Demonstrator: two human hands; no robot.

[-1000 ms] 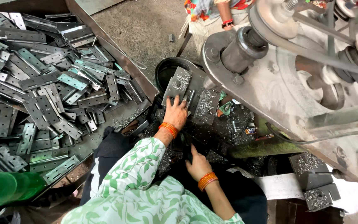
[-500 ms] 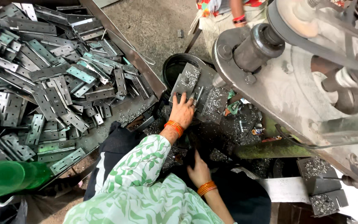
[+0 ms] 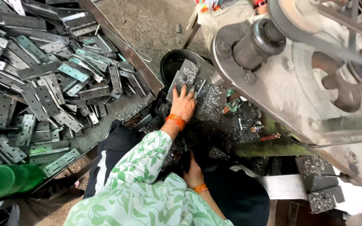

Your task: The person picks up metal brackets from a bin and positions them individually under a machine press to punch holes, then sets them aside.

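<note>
metal plate: my left hand is pressing it flat, grip spread apart; right hand grip unclear; keeping fingers clear of the machine.

Under your left hand lies a flat grey metal plate, dusted with bright metal shavings and tilted toward one o'clock, overlapping a round black bucket at its eleven o'clock. A second shaving-strewn plate lies touching it at four o'clock.
</note>
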